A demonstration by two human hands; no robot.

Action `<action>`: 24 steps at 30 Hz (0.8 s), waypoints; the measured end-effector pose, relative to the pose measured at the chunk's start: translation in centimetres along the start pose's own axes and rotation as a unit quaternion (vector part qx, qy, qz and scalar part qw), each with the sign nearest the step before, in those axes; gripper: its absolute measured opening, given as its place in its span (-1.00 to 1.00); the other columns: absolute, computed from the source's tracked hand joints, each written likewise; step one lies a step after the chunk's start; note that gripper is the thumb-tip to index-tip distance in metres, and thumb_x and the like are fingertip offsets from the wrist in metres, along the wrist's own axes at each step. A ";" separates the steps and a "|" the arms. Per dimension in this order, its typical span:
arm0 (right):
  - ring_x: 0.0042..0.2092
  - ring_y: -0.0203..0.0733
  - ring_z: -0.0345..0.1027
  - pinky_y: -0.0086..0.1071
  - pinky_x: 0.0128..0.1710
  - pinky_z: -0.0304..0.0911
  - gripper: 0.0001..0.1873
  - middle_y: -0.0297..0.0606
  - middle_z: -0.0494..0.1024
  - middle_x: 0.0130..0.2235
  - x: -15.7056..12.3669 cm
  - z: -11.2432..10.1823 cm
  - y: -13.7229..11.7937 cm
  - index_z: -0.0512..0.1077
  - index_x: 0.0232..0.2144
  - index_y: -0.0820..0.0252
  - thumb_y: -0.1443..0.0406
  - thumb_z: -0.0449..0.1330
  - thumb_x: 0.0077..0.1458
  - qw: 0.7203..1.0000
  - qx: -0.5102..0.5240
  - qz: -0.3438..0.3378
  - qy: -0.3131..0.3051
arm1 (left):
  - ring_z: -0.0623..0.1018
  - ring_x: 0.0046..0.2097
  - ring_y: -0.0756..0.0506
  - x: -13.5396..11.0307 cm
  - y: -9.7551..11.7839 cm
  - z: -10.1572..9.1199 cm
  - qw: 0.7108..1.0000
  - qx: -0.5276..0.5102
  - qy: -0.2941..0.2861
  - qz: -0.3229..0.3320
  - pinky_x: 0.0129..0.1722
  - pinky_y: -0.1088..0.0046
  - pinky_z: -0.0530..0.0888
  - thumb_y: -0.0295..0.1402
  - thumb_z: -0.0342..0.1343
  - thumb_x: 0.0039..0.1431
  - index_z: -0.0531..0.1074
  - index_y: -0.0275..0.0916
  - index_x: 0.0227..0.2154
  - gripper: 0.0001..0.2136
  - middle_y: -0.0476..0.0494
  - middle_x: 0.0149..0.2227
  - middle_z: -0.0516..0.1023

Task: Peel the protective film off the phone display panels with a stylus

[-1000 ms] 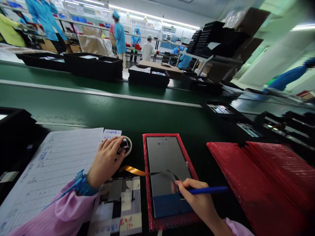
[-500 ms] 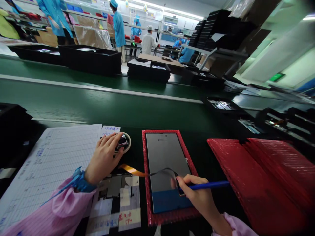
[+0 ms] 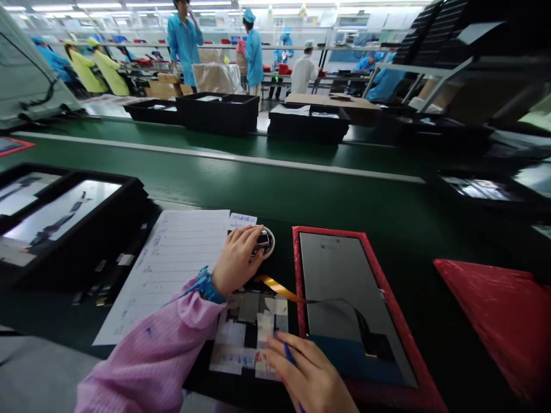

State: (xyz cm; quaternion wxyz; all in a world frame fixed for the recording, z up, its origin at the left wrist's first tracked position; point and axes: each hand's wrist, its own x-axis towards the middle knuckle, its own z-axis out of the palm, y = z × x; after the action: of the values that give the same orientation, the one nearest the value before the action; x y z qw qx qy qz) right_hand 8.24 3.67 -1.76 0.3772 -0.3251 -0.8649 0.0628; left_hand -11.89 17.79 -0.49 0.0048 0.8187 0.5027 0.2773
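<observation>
My left hand point(image 3: 240, 261) is curled over a small dark device with a glossy window point(image 3: 262, 240), which sits in a white ring point(image 3: 272, 244). An orange flex cable point(image 3: 279, 287) runs from beside that hand onto a grey display panel point(image 3: 340, 275), its dark end point(image 3: 374, 344) lying on the panel's blue lower band. The panel rests on a red bubble-wrap pad point(image 3: 390, 304). Closed around a thin blue pen-like tool point(image 3: 289, 353), my right hand point(image 3: 310, 373) is over the lower edge of a taped circuit board point(image 3: 249, 310), left of the panel. Its fingertips are slightly blurred.
A ruled paper sheet point(image 3: 172, 258) lies left of the board. Black trays with panels point(image 3: 86, 212) stand farther left. Red bubble wrap point(image 3: 491, 310) is at the right. Beyond runs a green conveyor point(image 3: 258, 186), with black bins point(image 3: 217, 112) and several workers behind it.
My right hand has moved left with the blue tool, off the cable's end and over the board's edge. The cable's end now lies on the panel. The view has turned left.
</observation>
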 end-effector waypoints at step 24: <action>-0.23 -0.20 0.38 -0.35 -0.30 0.21 -0.85 -0.30 0.52 -0.32 1.9 3.0 -0.6 0.37 -0.37 0.20 0.35 0.09 0.28 0.996 -0.082 -0.031 -0.032 | 0.36 0.17 -0.27 0.1 -0.9 0.3 0.999 -0.048 0.005 0.005 0.18 -0.02 0.34 -0.32 -0.05 0.32 0.23 -0.34 0.19 -0.58 -0.34 0.13 0.43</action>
State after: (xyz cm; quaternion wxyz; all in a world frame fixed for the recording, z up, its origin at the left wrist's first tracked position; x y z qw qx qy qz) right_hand 4.86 4.76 -2.54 0.3232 -0.3262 -0.8883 -0.0097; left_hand -12.43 18.38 -1.01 0.0404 0.8185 0.4849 0.3053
